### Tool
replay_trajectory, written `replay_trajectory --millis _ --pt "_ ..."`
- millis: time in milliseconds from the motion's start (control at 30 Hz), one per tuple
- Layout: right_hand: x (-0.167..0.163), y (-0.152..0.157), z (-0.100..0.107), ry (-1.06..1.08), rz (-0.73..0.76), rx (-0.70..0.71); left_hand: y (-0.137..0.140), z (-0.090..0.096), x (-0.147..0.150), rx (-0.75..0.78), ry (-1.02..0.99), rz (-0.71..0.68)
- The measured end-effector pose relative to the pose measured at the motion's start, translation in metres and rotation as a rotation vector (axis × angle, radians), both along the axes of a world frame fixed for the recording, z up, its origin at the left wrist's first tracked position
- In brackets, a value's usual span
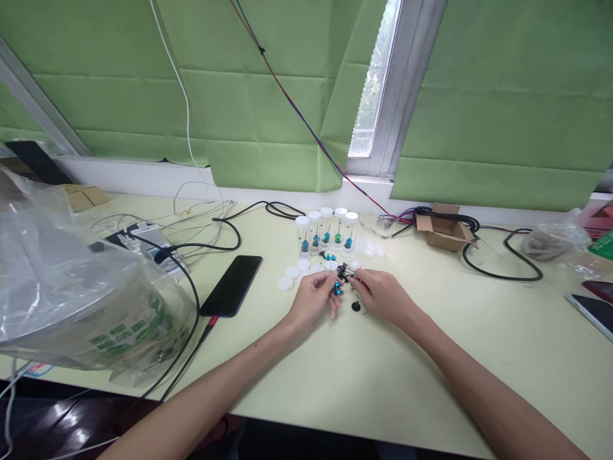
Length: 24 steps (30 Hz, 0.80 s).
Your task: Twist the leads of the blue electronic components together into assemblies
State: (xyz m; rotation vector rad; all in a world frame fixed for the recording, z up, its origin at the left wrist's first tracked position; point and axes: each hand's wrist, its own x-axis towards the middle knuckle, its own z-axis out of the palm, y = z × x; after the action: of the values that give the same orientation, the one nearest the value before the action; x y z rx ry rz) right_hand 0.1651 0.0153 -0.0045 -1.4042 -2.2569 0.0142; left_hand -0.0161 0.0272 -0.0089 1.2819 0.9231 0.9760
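My left hand is closed around a small shiny blue part at its fingertips. Close by on the right, my right hand has its thumb and fingers pinched together beside a cluster of small black parts; what it grips is too small to make out. A round black piece lies on the table between the hands. Just beyond them stand several clear tubes with white caps, each holding a blue or green piece with thin stems. Loose white caps lie left of the cluster.
A black phone with a cable lies on the left, near a large bag-wrapped tub. An open cardboard box and black cables sit at the back right. Another phone is at the right edge.
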Motion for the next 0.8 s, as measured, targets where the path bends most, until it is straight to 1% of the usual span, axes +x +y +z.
replay_trajectory --millis 233,500,800 --pt "-0.001 -0.0011 0.0006 -0.049 -0.003 -0.031 -0.0007 0.0034 -0.0006 0.002 -0.005 -0.003" --pt "0.0012 -0.0001 0.0018 -0.074 -0.039 -0.04 -0.0021 0.0045 0.0002 0.02 -0.009 -0.007" --pt "0.0007 0.0004 0.0027 -0.089 -0.056 -0.045 -0.0017 0.0033 -0.0012 0.041 0.043 0.002"
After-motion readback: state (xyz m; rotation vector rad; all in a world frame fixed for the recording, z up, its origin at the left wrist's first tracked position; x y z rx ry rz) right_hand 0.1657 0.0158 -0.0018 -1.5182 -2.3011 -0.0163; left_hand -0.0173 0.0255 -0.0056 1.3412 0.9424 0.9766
